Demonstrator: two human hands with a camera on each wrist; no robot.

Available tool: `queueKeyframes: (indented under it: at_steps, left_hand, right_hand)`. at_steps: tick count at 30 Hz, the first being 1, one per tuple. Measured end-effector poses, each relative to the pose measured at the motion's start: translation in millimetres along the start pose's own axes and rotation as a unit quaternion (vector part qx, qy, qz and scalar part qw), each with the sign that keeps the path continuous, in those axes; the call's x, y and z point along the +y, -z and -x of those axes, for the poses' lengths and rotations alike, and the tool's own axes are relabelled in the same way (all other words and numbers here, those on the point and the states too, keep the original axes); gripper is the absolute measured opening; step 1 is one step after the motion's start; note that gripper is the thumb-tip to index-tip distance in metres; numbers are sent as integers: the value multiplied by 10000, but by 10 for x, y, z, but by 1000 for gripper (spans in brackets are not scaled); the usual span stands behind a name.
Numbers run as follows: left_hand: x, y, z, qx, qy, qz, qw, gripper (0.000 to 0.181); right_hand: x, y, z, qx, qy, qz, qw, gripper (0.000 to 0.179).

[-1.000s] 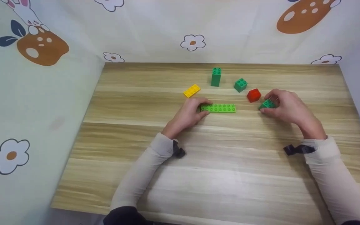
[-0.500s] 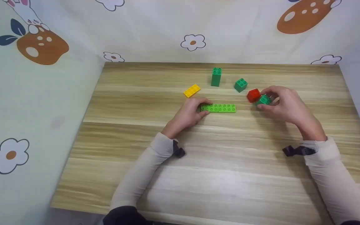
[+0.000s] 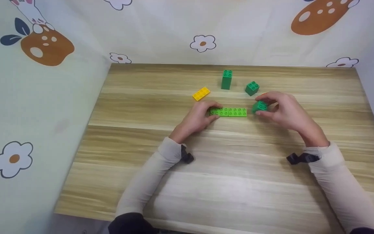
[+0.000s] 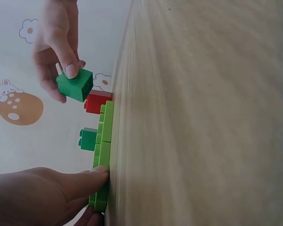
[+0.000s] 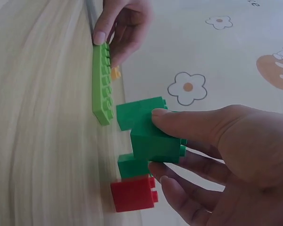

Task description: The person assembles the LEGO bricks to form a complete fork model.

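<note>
Two light green bricks lie end to end in a row on the table. My left hand pinches the left end of that row between thumb and fingers. Between the thumb and fingers of my right hand is a square green brick, lifted off the table just right of the row, as the left wrist view shows. A red brick stands close behind the right hand, mostly hidden by it in the head view.
Behind the row stand a second square green brick and a tall green brick. A flat yellow brick lies behind the left hand. The wooden table meets a patterned wall covering at the back.
My right hand has lifted the square green brick and carried it left, past the red brick, towards the light green row. The left hand has stayed on the row.
</note>
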State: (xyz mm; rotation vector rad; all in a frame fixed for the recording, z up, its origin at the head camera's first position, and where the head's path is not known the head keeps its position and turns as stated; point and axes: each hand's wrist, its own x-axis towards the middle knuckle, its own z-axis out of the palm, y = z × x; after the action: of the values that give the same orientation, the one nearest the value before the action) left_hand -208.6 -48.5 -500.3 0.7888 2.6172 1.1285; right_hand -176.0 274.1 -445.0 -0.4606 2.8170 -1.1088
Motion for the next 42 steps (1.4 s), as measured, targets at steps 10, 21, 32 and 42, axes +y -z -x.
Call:
queueKeyframes:
  at_steps: [10, 21, 32, 42]
  left_hand:
    - [-15, -11, -1, 28, -24, 20, 10000, 35]
    - [-14, -6, -12, -17, -134, 82, 9999, 34]
    - [4, -6, -13, -76, 1, 115, 9999, 35]
    - [-12, -1, -19, -41, -17, 132, 9999, 35]
  right_hand:
    - [-80, -211, -123, -203, 292, 46, 9994, 44]
    - [-100, -307, -177, -317, 338, -55, 9989, 46]
    - [-32, -331, -169, -300, 222, -164, 9992, 46]
    - [-7, -421, -196, -250, 91, -412, 9988, 46]
